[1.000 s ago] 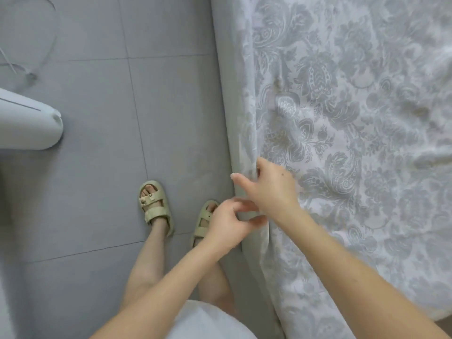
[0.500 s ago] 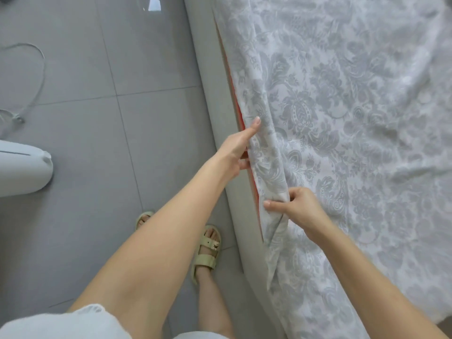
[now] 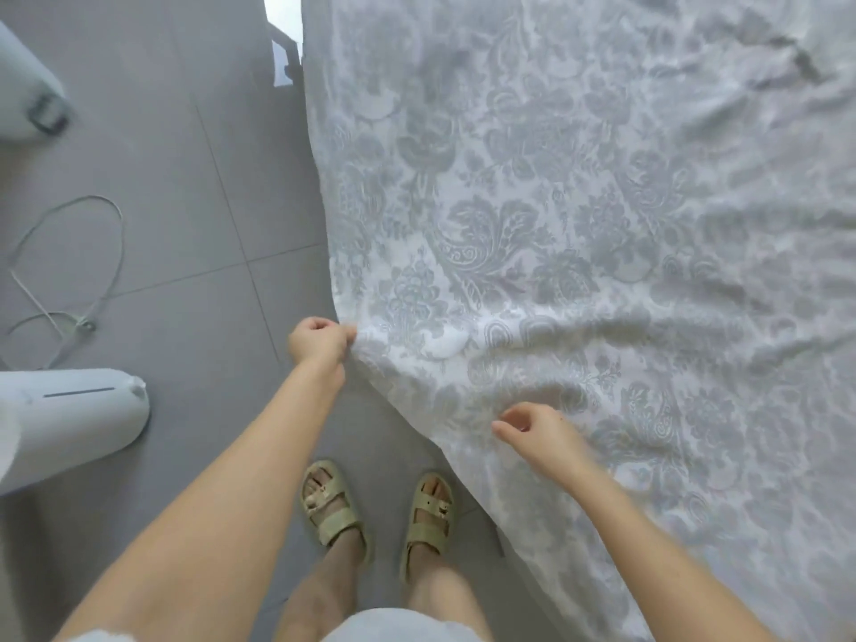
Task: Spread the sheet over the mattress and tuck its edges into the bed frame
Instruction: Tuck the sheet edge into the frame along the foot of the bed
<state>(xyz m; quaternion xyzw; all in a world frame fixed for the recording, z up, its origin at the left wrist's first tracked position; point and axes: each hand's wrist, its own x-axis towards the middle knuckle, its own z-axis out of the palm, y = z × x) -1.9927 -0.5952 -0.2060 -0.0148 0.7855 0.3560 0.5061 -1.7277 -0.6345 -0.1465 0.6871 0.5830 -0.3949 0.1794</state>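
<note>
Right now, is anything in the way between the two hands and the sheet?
Nothing visible. The left hand grips the sheet at its edge. The right hand is just over the sheet with loose fingers, and nothing lies between them.

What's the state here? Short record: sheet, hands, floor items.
sheet: patterned, wrinkled; near edge loose, not tucked
left hand: grips the sheet edge, fingers curled round it
right hand: over the sheet near its edge, fingers loosely curled; grip unclear
floor: cable, white appliance, sandals on the feet
</note>
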